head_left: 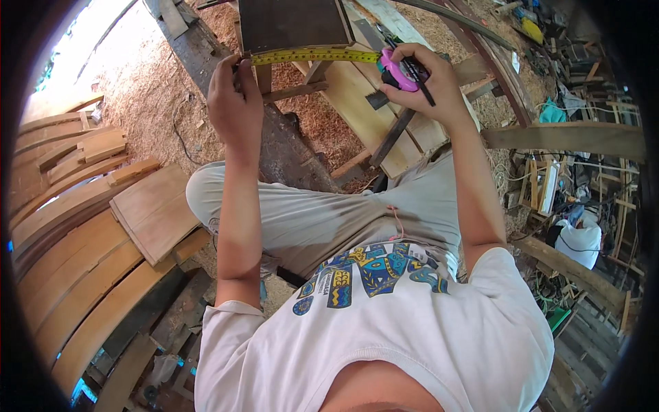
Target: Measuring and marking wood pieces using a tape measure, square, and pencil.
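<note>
Yellow tape (pixel 309 56) is pinched at its end by the thumb and fingers of our left hand (pixel 235 103), close to the near left corner of a dark brown board (pixel 295 24). Our right hand (pixel 439 86) is curled around the pink case (pixel 405 77) that the tape comes out of. It grips a thin black stick (pixel 428 95) too; we cannot tell if that is a pen or a pencil. The tape goes across from one hand to the other, along the near edge of the board.

The pink case is a little house for the tape, and the rolled-up part is hidden inside. Well off to our right sits a puffy white sack (pixel 580 240). We cannot tell what is in it.

Nearer our knees, a pale plank (pixel 350 103) slants down, with a rough dark beam (pixel 288 147) to the left of it. We wear pale trousers (pixel 322 213) and a white shirt (pixel 384 336). Curly wood shavings (pixel 151 96) cover the ground, and a thin black cord (pixel 180 137) lies on them. On our left, many planks (pixel 75 275) lie in rows, with a flat square board (pixel 154 213) on top. On our right we see a blue-green cloth (pixel 551 111) among bits of wood.
</note>
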`<state>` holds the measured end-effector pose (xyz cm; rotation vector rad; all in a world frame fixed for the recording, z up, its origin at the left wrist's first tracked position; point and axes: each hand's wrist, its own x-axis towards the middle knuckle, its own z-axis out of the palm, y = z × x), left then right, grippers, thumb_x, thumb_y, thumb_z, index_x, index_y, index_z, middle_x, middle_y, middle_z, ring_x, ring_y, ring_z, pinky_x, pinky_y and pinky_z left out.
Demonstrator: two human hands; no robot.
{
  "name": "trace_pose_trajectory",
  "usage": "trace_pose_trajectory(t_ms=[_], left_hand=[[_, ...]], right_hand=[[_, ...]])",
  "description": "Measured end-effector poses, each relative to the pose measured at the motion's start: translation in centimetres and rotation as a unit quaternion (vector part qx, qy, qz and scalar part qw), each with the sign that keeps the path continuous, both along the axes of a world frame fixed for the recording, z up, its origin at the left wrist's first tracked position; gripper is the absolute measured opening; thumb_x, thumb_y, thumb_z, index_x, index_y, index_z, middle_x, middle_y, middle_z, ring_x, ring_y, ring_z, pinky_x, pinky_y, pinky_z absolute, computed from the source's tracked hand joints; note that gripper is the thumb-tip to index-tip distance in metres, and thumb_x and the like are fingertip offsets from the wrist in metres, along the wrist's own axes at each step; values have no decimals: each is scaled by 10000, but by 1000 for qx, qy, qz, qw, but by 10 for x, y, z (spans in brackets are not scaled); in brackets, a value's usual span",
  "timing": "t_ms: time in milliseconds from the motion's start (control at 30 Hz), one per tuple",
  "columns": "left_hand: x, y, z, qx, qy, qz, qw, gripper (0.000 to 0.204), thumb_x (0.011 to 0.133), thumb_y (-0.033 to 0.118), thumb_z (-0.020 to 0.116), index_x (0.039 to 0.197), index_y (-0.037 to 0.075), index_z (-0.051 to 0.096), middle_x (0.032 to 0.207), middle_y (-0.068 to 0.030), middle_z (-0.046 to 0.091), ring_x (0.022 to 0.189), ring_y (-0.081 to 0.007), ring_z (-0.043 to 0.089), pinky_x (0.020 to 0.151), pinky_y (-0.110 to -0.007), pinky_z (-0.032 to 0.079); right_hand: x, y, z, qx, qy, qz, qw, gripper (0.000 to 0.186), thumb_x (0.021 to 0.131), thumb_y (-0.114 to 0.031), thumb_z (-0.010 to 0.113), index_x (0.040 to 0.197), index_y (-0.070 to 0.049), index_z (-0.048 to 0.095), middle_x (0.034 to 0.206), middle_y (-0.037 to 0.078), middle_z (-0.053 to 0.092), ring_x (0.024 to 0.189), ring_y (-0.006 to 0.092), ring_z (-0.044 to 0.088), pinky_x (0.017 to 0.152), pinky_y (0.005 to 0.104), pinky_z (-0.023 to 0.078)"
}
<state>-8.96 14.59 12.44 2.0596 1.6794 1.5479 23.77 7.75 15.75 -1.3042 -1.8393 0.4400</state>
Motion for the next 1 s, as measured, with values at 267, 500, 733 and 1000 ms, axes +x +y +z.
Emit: trace_pose_trajectory(t_ms=[267,500,733,1000], left_hand=[[-2,0,15,-3,53,-4,999,184,1074,236,680,1156,82,739,962,-165,795,872,-339,794,741,-412,585],[-2,3,18,2,54,-25,998,178,1052,222,688,1119,67,743,981,-130,767,779,-292,752,687,-392,575],[-1,8,14,5,42,-29,999,176,1053,221,695,1134,75,750,993,-124,775,817,-268,773,694,-380,585],[-5,14,7,43,53,-49,997,181,1044,211,710,1138,61,749,1002,-120,775,813,-249,773,648,-344,580]], right_hand=[[6,7,-9,-38,11,-1,999,461,792,-165,932,1165,-80,674,1125,18,722,962,108,648,889,258,513],[15,17,-18,-24,24,14,999,458,797,-174,936,1168,-90,681,1155,5,707,1009,105,633,927,265,504],[20,31,-29,-18,28,29,999,483,802,-216,948,1196,-97,694,1163,5,711,1048,128,650,940,292,518],[22,31,-30,-5,21,36,999,502,817,-256,945,1238,-126,704,1153,11,714,1056,139,665,944,313,527]])
